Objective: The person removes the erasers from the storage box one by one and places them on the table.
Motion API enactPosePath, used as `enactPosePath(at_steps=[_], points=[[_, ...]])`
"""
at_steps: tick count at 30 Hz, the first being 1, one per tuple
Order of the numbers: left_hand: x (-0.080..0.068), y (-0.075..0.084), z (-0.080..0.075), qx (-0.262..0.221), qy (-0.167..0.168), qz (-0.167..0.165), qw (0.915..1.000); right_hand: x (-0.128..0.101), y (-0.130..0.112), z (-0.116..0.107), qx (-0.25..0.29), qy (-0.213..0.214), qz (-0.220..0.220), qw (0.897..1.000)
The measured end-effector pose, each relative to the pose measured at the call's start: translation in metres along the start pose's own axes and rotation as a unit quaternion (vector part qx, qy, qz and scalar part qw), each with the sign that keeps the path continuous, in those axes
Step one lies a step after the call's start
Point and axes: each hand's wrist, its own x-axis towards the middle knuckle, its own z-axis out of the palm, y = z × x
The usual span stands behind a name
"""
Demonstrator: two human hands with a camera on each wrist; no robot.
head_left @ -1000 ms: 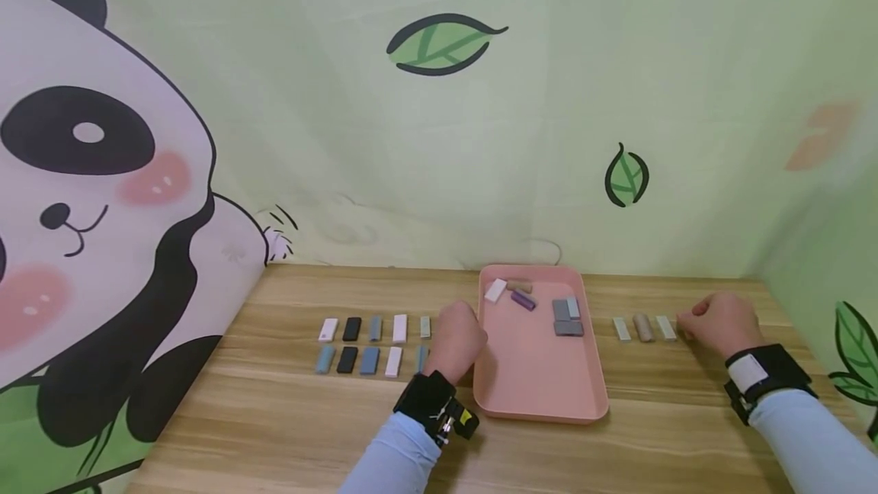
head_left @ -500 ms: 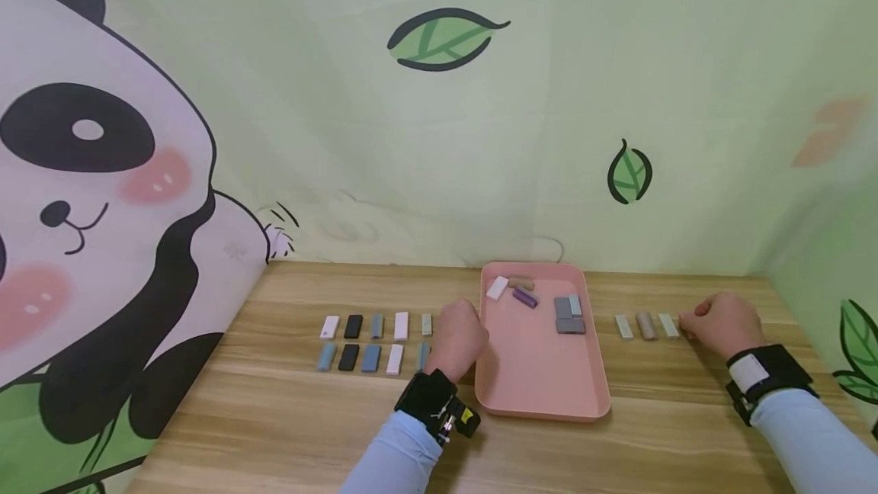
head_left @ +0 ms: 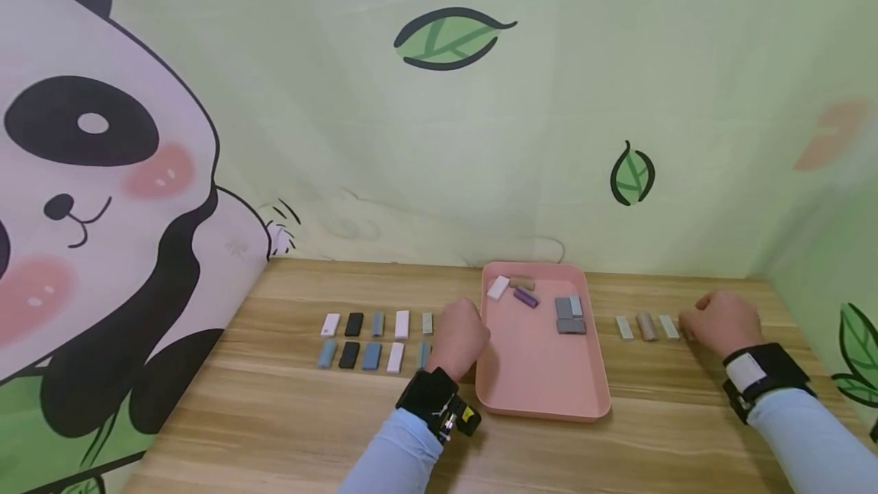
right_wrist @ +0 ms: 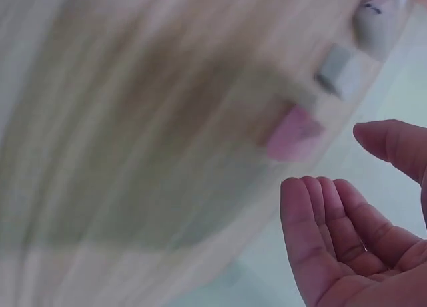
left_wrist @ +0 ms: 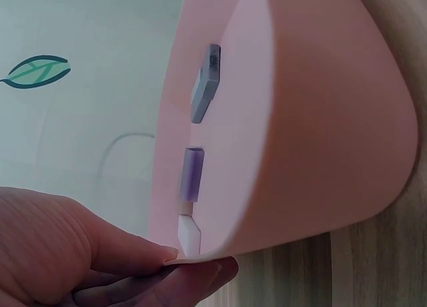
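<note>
At the right of the head view, I have the right hand [head_left: 723,322] beside a short row on the wooden table [head_left: 261,433]: a pale green block [head_left: 623,328], a tan cylinder [head_left: 646,326] and, nearest the hand, another pale green block [head_left: 668,327]. Almost nothing has changed over the last second; the scene slides slightly in my feed, yet both hands and every block I can make out keep their places. I read that as a brief hold in the work with the blocks.

The right wrist view is blurred, but I see the fingers loosely bent, the thumb apart from them, and nothing grasped. A pink block [right_wrist: 295,135] lies just past the fingertips, seemingly not touching them.

At the lower left of the left wrist view, the left hand [left_wrist: 67,247] pinches the rim of the pink tray [left_wrist: 327,120], thumb inside, fingers outside. In the head view, a white block [head_left: 498,288] and a purple block [head_left: 526,298] lie at the tray's upper left, grey blocks [head_left: 570,325] at its right.
</note>
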Motion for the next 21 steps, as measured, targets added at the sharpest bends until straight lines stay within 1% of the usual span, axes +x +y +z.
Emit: enactPosePath(at_steps=[4,7,11,15,18,21], points=[[0.001,0.0,0.001,-0.002,-0.001,-0.003,1.0,0.001,-0.022,-0.004,-0.007,0.007,-0.014,1.0],[0.0,0.001,0.0,-0.002,-0.002,-0.005,1.0,0.0,-0.047,-0.006,0.011,0.02,-0.043,0.999],[0.0,0.001,-0.001,-0.004,0.001,-0.002,1.0,0.001,-0.084,-0.004,0.046,0.011,-0.087,0.995],[-0.001,0.001,-0.003,-0.01,-0.001,-0.003,0.9999,0.0,-0.119,0.004,0.055,-0.03,-0.129,0.99],[-0.001,0.001,-0.003,-0.013,-0.003,-0.006,0.9999,-0.005,-0.14,0.015,0.039,-0.071,-0.171,0.982],[-0.001,0.001,-0.003,-0.02,-0.005,-0.009,0.9998,-0.013,-0.156,0.027,0.019,-0.108,-0.2,0.974]])
